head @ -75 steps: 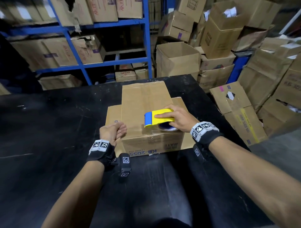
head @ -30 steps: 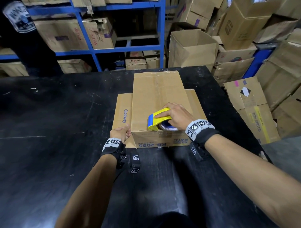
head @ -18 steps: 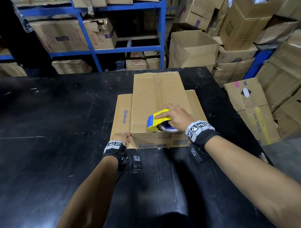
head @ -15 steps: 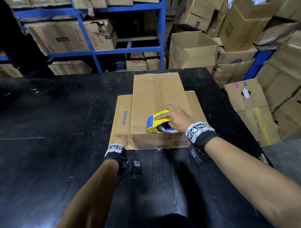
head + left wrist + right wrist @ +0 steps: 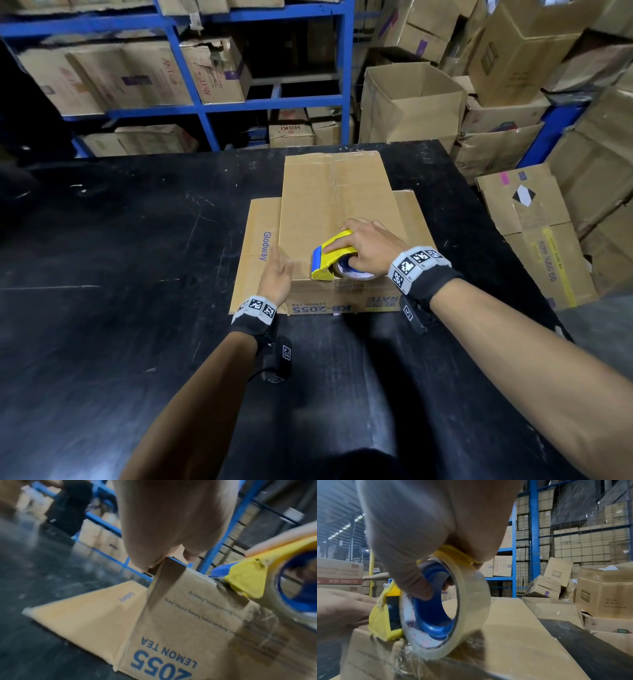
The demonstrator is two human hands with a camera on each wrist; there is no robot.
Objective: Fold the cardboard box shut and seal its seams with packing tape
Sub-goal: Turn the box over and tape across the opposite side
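Observation:
The brown cardboard box [image 5: 329,205] lies on the black table [image 5: 137,260], top flaps folded shut along a centre seam, side flaps spread flat left and right. My right hand [image 5: 368,246] grips a yellow and blue tape dispenser [image 5: 330,255] at the near edge of the box top. In the right wrist view its clear tape roll [image 5: 447,609] touches that edge, with crinkled tape running down the front face. My left hand [image 5: 279,270] rests with straight fingers on the near left corner of the box top, just left of the dispenser [image 5: 245,580].
Blue shelving [image 5: 205,106] full of cartons stands behind the table. Stacked and open cartons [image 5: 411,102] crowd the floor to the right, close to the table's right edge. Bare tabletop stretches left of the box and in front of it.
My left hand has uncurled and moved from the box's lower left corner up to its top near corner, fingers now straight. The right hand and the dispenser have barely shifted.

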